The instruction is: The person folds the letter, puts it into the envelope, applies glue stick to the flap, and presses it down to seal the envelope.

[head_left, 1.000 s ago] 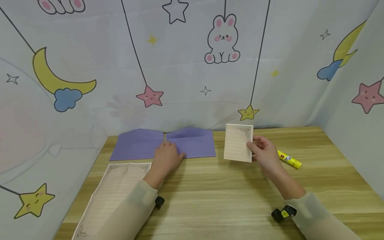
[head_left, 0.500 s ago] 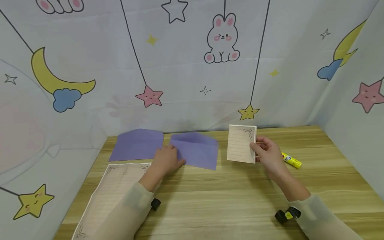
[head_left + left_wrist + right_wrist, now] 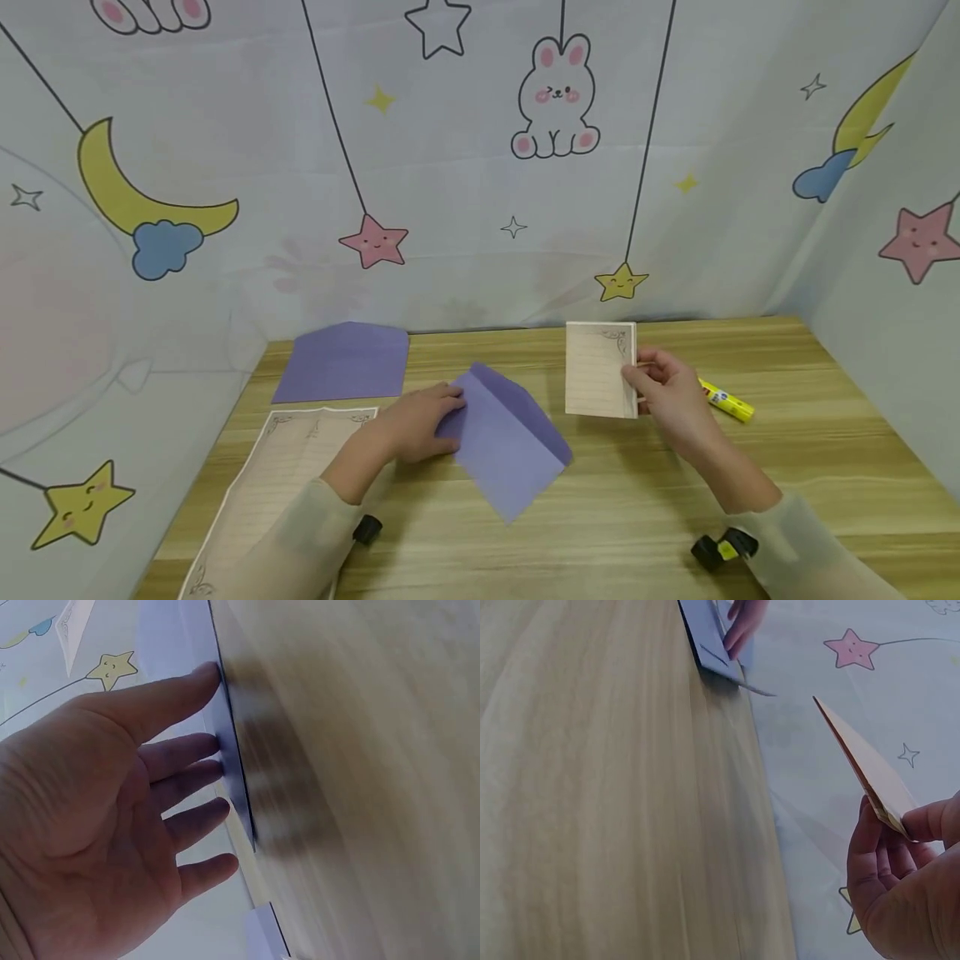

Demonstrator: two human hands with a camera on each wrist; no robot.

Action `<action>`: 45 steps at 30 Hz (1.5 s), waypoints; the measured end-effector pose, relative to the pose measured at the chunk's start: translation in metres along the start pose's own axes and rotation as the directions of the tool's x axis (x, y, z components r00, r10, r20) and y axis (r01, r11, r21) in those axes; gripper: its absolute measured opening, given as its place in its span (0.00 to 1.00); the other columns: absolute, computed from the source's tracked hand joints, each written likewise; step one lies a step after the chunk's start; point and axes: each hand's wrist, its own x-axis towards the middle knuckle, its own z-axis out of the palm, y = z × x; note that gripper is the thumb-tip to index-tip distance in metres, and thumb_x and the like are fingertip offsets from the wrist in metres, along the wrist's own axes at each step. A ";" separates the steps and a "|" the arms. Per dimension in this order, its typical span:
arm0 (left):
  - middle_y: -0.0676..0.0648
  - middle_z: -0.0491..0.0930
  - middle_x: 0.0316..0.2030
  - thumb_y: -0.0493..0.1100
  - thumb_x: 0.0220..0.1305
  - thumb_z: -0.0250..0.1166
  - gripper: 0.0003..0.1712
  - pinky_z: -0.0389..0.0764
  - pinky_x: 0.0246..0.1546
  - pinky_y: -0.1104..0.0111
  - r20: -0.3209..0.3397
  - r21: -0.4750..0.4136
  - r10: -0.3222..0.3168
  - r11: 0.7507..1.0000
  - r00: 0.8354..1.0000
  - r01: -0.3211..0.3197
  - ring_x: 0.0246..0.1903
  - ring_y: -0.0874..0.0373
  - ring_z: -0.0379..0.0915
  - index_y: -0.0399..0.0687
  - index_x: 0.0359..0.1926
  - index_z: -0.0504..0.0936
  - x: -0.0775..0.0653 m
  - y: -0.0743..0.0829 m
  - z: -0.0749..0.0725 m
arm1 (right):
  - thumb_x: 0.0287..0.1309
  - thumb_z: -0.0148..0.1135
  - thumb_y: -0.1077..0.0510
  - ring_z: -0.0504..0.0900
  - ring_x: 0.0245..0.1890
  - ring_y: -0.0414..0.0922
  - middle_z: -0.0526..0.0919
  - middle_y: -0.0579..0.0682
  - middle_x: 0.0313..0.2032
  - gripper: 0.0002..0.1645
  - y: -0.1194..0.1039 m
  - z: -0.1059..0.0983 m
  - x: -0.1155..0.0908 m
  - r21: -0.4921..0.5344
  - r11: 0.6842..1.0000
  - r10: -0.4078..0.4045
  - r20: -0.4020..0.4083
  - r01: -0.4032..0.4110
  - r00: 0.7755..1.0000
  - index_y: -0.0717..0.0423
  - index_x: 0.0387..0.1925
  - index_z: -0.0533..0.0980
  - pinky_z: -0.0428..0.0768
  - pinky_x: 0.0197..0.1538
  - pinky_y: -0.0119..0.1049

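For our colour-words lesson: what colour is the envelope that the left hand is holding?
The envelope is purple; it shows best in the head view.

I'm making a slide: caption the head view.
Left hand touching a slanted purple envelope, right hand holding lined paper near a yellow tube.

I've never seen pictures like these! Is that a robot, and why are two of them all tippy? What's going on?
No robot here: those are a person's two bare hands. The widest picture comes from a camera worn on the head, looking forward and down. The two tippy ones come from cameras worn on the wrists, one on each, so they see things sideways and close up. The right hand holds a small lined paper that looks folded. The left hand touches a purple envelope. Another purple envelope, a big lined sheet and a yellow tube lie on the wooden table.
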 end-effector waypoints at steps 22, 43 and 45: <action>0.33 0.74 0.48 0.76 0.33 0.85 0.64 0.82 0.49 0.44 -0.087 -0.102 -0.475 0.879 0.876 0.466 0.56 0.34 0.70 0.30 0.55 0.73 0.002 0.013 0.009 | 0.79 0.60 0.53 0.82 0.38 0.44 0.80 0.55 0.45 0.23 0.005 0.004 -0.003 0.034 0.999 -0.014 -0.008 0.014 1.000 0.64 0.65 0.71 0.86 0.37 0.37; 0.28 0.77 0.58 0.31 0.54 0.82 0.60 0.89 0.37 0.51 -0.205 -0.783 -0.544 0.590 0.814 0.198 0.40 0.42 0.86 0.44 0.80 0.53 0.007 0.012 -0.009 | 0.80 0.60 0.50 0.82 0.42 0.47 0.79 0.59 0.50 0.25 -0.003 0.005 -0.005 0.034 0.999 0.007 -0.005 -0.007 1.000 0.62 0.66 0.71 0.87 0.40 0.38; 0.28 0.80 0.54 0.27 0.56 0.79 0.61 0.89 0.32 0.53 -0.184 -0.851 -0.549 0.504 0.816 0.147 0.33 0.45 0.87 0.48 0.82 0.51 0.008 0.012 -0.008 | 0.80 0.60 0.50 0.82 0.41 0.48 0.79 0.59 0.49 0.25 -0.005 0.007 -0.006 0.037 0.999 0.002 -0.001 -0.002 1.000 0.62 0.66 0.71 0.87 0.40 0.38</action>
